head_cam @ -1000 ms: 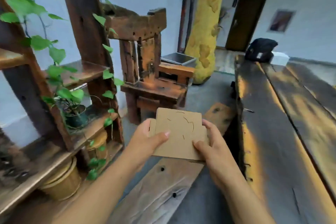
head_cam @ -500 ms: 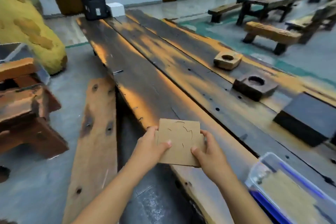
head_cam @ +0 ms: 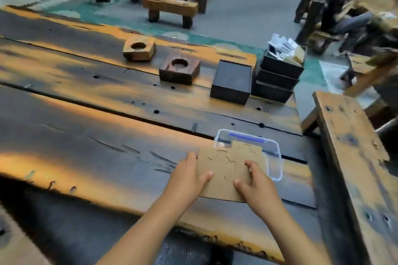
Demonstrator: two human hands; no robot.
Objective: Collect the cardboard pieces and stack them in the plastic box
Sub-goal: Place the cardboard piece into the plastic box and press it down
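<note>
Together, both hands gripped a small stack of brown cardboard pieces [head_cam: 224, 170], held flat just above a long wooden table [head_cam: 86, 135]. The left hand [head_cam: 187, 178] clasped the stack's left edge, its thumb [head_cam: 205, 176] pressed on the top face and its fingers hidden underneath. The right hand [head_cam: 256, 189] clasped the near right corner, with thumb and forefinger on top and the other fingers tucked below. The top piece carried thin curved cut lines. Its far edge overlapped the near left part of a clear plastic box [head_cam: 273, 157], which sat open on the table with a blue strip along its far rim. Whether the cardboard touched the box could not be told, nor what lay inside the box.

Farther across the dark, orange-streaked planks stood two wooden blocks with round hollows, a light one [head_cam: 139, 48] and a darker one [head_cam: 179, 69] just right of it. Beside the darker block lay a flat black case [head_cam: 232, 80], and next to that a stack of black trays [head_cam: 277, 75] with crumpled paper in the top one. A wooden bench [head_cam: 353, 157] ran along the table's right end. Beyond the table, on the grey floor, stood another bench [head_cam: 170, 7] and further wooden furniture, blurred.
</note>
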